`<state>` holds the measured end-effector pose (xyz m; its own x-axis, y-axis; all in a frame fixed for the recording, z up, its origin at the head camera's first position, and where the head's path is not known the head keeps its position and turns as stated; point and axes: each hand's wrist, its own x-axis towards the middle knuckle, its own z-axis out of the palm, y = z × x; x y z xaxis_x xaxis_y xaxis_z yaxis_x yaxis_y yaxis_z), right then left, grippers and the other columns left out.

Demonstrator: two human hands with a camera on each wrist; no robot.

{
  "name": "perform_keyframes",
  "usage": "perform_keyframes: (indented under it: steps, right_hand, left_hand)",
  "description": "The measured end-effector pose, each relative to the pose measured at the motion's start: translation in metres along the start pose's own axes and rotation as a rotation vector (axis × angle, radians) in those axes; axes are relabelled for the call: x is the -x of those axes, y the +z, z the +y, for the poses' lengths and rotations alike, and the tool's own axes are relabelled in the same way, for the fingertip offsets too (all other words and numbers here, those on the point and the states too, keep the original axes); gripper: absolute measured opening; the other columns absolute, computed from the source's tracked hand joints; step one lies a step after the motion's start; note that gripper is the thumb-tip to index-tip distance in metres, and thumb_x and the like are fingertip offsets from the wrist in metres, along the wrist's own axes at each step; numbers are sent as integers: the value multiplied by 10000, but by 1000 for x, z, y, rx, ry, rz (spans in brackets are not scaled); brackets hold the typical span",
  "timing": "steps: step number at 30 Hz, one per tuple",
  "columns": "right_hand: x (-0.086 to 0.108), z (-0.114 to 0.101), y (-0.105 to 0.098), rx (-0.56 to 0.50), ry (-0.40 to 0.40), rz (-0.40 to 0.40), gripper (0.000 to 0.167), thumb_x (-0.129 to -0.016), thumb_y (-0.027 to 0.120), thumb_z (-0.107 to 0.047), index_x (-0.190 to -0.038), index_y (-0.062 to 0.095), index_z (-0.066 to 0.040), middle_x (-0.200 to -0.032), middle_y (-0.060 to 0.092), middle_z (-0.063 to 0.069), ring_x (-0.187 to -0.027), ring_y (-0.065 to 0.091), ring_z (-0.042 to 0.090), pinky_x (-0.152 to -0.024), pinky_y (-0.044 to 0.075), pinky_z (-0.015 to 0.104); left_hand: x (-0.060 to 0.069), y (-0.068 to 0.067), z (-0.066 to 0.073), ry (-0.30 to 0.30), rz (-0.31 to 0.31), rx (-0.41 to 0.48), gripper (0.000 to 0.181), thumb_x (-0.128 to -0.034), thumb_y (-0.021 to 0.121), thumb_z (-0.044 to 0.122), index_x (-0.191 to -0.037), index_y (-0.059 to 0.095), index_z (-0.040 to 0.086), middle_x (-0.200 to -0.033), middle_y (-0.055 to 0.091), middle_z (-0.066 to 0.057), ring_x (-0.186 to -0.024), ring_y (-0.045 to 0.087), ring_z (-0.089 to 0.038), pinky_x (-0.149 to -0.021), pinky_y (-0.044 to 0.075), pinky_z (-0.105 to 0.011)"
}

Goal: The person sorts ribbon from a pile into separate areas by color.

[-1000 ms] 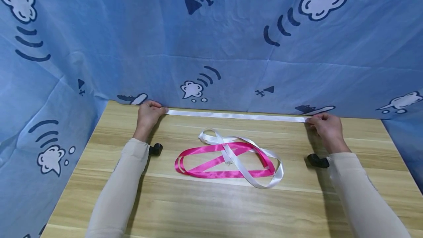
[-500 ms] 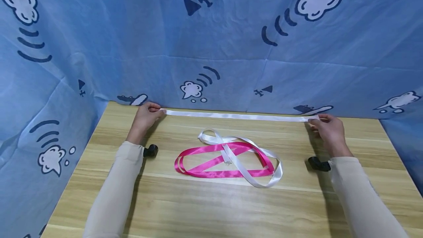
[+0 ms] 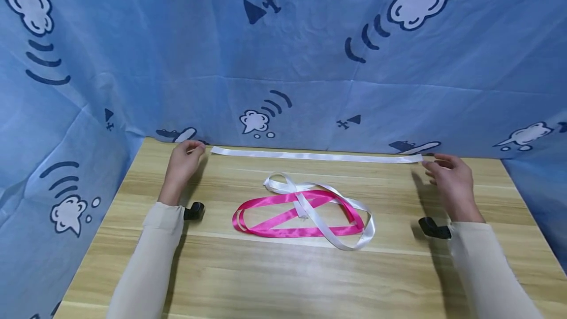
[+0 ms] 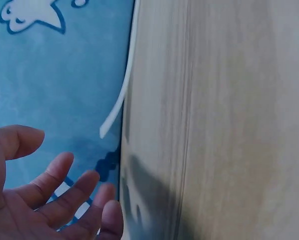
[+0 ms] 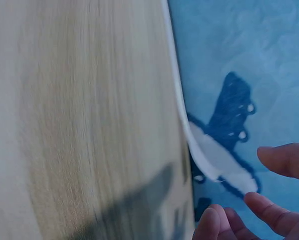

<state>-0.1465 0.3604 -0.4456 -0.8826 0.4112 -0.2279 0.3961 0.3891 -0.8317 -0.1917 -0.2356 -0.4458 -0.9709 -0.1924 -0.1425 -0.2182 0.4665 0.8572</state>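
Note:
A strip of white ribbon (image 3: 310,155) lies stretched along the table's back edge, its two ends lifted slightly in the wrist views. Just off its left end is my left hand (image 3: 183,161), thumb and fingers spread apart and holding nothing; the left wrist view shows a gap between the fingers (image 4: 62,185) and the ribbon tip (image 4: 109,125). My right hand (image 3: 454,181) hovers by the other end, thumb and fingers parted, clear of the ribbon end (image 5: 209,167) in the right wrist view. Nearer me lie a looped pink ribbon (image 3: 283,233) and a looped white ribbon (image 3: 328,230) crossing over it.
The wooden table (image 3: 266,284) meets a blue patterned cloth (image 3: 288,53) hanging at its back edge. More of the cloth (image 3: 53,137) hangs on the left side. A black wrist camera mount (image 3: 195,210) sticks out from the left sleeve, another mount (image 3: 434,229) from the right.
Both hands have let go of the straight white ribbon's ends and moved outward from them, the left one leftward, the right one rightward. The looped ribbons have stayed put.

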Motion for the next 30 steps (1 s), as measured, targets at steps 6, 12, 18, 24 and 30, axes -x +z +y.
perform_keyframes:
  steps: [6, 12, 18, 24, 30]
  right_hand:
    - [19, -11, 2, -17, -60, 28, 689, -1054, 606, -362, -1618, 351, -59, -1578, 386, 162, -1116, 503, 22, -765, 529, 101]
    - [38, -20, 7, -24, -143, 26, 653, -1045, 636, -333, -1596, 401, -75, -1583, 407, 144, -1120, 497, -9, -782, 517, 88]
    - [55, -30, 16, -21, -235, 2, 563, -1036, 661, -299, -1528, 483, -92, -1297, 543, -131, -1059, 520, -73, -782, 508, 81]
    - [66, -36, 28, 15, -329, -31, 492, -1018, 693, -305, -1449, 547, -118, -1191, 524, -264, -1084, 537, -72, -779, 467, 74]
    - [76, -40, 40, 42, -424, -75, 495, -1015, 703, -258, -1441, 555, -54, -1316, 585, -103, -1108, 565, -70, -802, 466, 74]
  left_hand:
    - [19, -3, 5, 23, -18, 2, 535, -1103, 476, 388, -1511, 509, 44, -1603, 464, -192, -1497, 431, -393, -1222, 353, -559]
    - [39, 0, 10, 70, -2, 25, 522, -1102, 497, 381, -1526, 507, 77, -1632, 438, -163, -1509, 416, -378, -1213, 358, -578]
    - [55, 8, 12, 129, -15, 58, 487, -1090, 554, 336, -1492, 541, 63, -1602, 477, -157, -1484, 452, -371, -1208, 378, -565]
    - [65, 19, 12, 150, -37, 83, 450, -1083, 576, 288, -1468, 553, 54, -1556, 521, -165, -1441, 496, -369, -1182, 398, -574]
    - [74, 36, 13, 171, -50, 100, 420, -1069, 601, 240, -1433, 577, 31, -1499, 568, -171, -1391, 545, -360, -1156, 439, -549]
